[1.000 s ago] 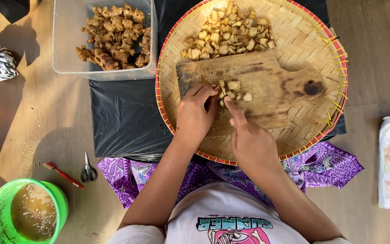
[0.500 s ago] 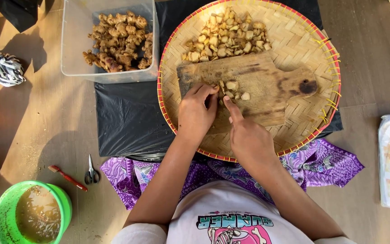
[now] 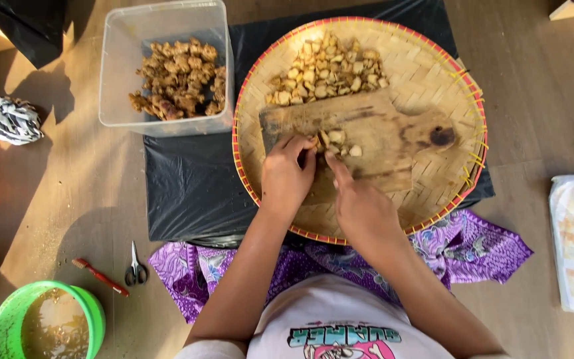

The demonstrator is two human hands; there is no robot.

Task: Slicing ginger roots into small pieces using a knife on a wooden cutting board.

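I see the left hand [image 3: 287, 174] pinching a ginger piece [image 3: 318, 141] on the wooden board [image 3: 367, 143] inside the woven tray [image 3: 446, 80]; right hand [image 3: 360, 203] at 5 o'clock, fingers curled, grip unclear; cut pile [image 3: 327, 73] at 12 o'clock

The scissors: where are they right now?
In the head view, the scissors lie on the floor at lower left, between the red-handled brush and the purple cloth.
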